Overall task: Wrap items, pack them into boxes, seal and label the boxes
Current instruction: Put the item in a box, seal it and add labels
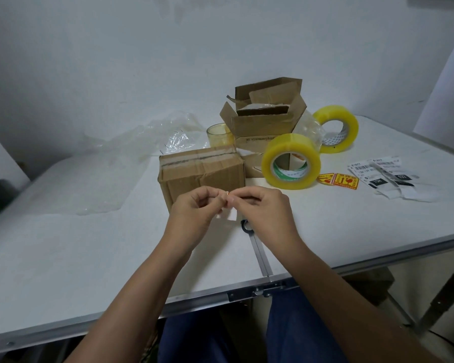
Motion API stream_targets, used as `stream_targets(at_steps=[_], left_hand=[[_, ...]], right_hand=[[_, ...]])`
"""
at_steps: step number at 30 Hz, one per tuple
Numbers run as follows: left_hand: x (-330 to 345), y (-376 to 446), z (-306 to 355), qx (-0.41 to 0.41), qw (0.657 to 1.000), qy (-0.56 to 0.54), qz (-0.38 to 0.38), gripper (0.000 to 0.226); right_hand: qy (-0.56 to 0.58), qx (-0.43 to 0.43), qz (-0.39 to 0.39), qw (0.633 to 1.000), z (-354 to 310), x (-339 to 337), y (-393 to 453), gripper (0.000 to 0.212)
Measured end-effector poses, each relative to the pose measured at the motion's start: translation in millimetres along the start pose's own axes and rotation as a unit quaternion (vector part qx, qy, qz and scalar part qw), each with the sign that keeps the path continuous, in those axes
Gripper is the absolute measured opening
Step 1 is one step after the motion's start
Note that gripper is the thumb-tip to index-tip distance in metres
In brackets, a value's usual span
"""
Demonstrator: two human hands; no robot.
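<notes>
A sealed cardboard box [202,171], taped along its top seam, stands on the white table [63,244] just beyond my hands. My left hand [194,213] and my right hand [262,208] meet in front of it, and both pinch a small sticker [229,203] with an orange edge and white backing that hangs below the fingertips. An open cardboard box [265,113] stands behind, flaps up. Two yellow tape rolls stand on edge: one near [291,161], one farther back [336,132].
Red and yellow warning stickers [338,181] and white shipping labels [388,176] lie at the right. Clear plastic wrap [110,174] spreads over the left of the table. A small yellow glass jar [218,134] stands behind the sealed box. The table's metal edge runs close to my body.
</notes>
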State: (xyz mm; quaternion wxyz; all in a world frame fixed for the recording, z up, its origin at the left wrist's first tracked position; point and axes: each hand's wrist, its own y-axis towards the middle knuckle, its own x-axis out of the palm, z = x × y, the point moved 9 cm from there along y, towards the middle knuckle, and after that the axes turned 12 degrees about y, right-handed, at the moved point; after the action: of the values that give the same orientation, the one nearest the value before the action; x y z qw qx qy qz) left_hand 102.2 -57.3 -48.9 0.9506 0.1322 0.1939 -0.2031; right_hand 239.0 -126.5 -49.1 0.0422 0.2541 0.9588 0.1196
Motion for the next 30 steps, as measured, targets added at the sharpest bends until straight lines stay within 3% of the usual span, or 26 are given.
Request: stream_targets(at_steps=[8,14,19,23,27,30], left_hand=[[3,3,2,0.002,1.000,0.029,-0.003,0.011],[4,5,-7,-0.013,0.998,0.055,0.002,0.015],[1,12,-10,0.000,0.990,0.141,0.015,0.014],[12,22,13,0.093,0.960,0.263,0.025,0.013],[51,37,45,0.187,0.885,0.427,0.004,0.014],[84,53,57,0.230,0.845,0.482,-0.022,0.012]], right_hand=[[-0.044,-0.010,0.014,0.999,2,-6,8,0.010],[0.131,0.138,0.074,0.979,39,-24,15,0.017],[0.218,0.182,0.141,0.948,59,-61,28,0.014],[0.198,0.145,0.231,0.942,64,-115,42,0.011],[0.123,0.106,0.278,0.947,63,-154,50,0.013],[0.115,0.097,0.283,0.947,64,-163,51,0.012]])
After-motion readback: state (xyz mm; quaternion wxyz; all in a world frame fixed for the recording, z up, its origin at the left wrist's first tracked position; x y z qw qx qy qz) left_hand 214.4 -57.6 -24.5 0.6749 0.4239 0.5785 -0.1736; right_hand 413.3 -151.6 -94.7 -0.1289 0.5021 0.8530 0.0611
